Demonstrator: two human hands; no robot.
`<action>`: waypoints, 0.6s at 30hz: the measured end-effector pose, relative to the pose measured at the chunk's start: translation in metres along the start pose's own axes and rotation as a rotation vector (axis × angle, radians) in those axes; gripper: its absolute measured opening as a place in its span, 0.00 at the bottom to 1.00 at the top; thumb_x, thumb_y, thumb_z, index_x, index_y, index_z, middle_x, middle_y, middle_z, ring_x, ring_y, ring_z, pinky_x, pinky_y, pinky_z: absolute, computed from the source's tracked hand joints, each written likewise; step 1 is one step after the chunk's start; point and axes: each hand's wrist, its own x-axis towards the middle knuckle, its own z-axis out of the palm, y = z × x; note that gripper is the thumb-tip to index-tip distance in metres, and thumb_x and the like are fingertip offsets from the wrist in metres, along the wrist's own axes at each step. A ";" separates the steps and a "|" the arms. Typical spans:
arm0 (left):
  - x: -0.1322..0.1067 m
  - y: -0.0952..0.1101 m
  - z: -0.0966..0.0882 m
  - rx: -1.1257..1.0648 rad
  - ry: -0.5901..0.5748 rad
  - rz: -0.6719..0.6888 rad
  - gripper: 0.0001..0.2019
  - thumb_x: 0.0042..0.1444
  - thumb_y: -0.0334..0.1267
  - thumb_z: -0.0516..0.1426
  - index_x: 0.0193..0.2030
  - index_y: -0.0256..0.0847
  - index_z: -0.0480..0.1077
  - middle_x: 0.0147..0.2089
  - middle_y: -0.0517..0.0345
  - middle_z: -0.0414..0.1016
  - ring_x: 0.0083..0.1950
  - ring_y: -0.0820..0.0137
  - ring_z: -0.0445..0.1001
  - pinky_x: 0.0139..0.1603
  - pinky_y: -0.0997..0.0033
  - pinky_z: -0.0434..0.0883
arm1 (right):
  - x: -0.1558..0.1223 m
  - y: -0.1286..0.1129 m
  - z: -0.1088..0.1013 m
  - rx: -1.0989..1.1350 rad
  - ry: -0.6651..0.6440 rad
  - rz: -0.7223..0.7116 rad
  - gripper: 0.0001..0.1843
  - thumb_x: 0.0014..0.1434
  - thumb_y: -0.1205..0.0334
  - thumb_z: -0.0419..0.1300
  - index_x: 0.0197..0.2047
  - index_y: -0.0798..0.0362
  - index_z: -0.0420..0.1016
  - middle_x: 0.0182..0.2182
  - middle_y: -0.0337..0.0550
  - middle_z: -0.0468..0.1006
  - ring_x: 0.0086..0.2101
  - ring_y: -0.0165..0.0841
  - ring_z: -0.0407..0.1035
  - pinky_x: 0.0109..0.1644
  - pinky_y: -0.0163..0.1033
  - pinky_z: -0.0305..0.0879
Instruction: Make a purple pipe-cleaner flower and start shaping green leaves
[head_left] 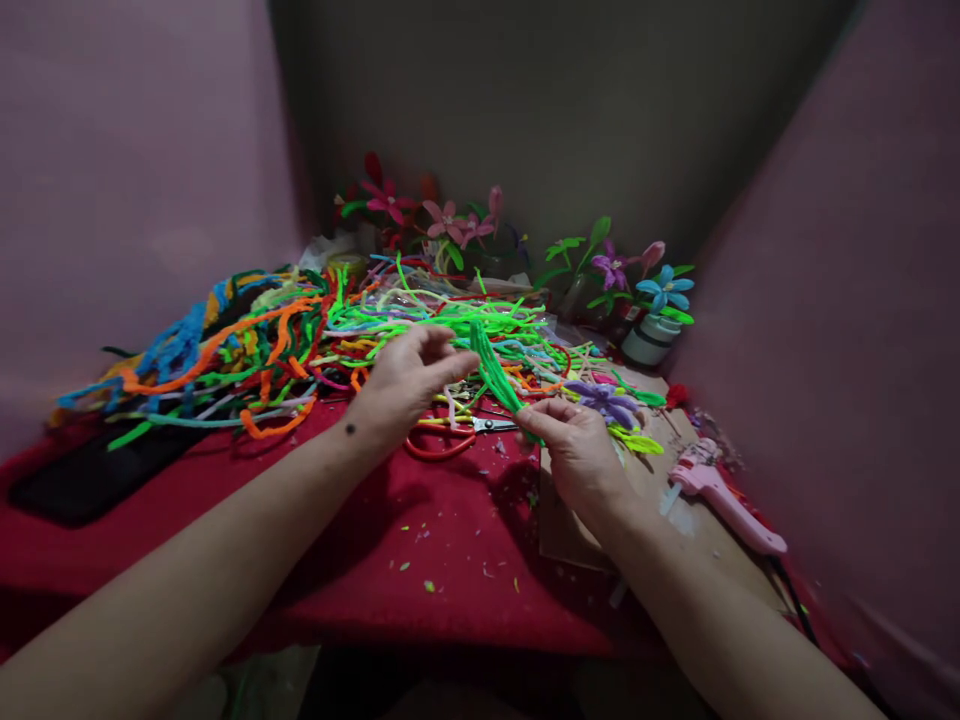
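Note:
A looped green pipe-cleaner leaf (pixel 491 370) slants up from my right hand (pixel 581 450), whose thumb and fingers pinch its lower end. My left hand (pixel 409 380) is just left of the leaf, its thumb tip at the leaf's upper edge. The left thumb and fingers are apart; whether the thumb touches the leaf is hard to tell. Below and between the hands lie red-handled scissors (pixel 442 450), their blades pointing right. Behind the hands spreads a heap of bright green pipe cleaners (pixel 480 318). A purple pipe-cleaner flower (pixel 604 402) lies right of the leaf.
Multicoloured pipe cleaners (pixel 225 350) pile up at left, partly over a black phone (pixel 105 470). A pink glue gun (pixel 727 495) rests on cardboard (pixel 562 520) at right. Finished flowers (pixel 457 222) and a blue flower (pixel 665 290) in a white jar (pixel 651 340) stand behind. Scraps litter the red cloth (pixel 360 570).

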 end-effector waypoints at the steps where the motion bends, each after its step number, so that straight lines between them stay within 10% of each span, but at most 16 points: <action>1: -0.003 -0.002 0.005 -0.084 -0.148 -0.109 0.13 0.48 0.44 0.59 0.35 0.35 0.69 0.28 0.58 0.69 0.28 0.72 0.67 0.28 0.72 0.65 | -0.001 0.000 0.000 0.014 0.005 -0.006 0.08 0.43 0.64 0.63 0.17 0.55 0.71 0.14 0.35 0.70 0.18 0.25 0.61 0.29 0.35 0.57; 4: -0.012 -0.011 0.021 -0.246 -0.373 -0.319 0.13 0.46 0.45 0.61 0.27 0.34 0.70 0.22 0.61 0.66 0.21 0.77 0.61 0.23 0.74 0.59 | -0.003 0.003 0.002 0.031 0.013 -0.018 0.08 0.43 0.63 0.64 0.19 0.55 0.71 0.14 0.34 0.70 0.18 0.25 0.60 0.28 0.34 0.56; 18: -0.019 -0.014 0.029 -0.407 -0.352 -0.373 0.06 0.42 0.32 0.63 0.20 0.34 0.70 0.17 0.64 0.65 0.19 0.79 0.60 0.21 0.76 0.55 | -0.009 0.001 0.005 -0.045 -0.096 0.029 0.09 0.43 0.59 0.63 0.21 0.56 0.73 0.17 0.35 0.70 0.21 0.26 0.60 0.28 0.34 0.55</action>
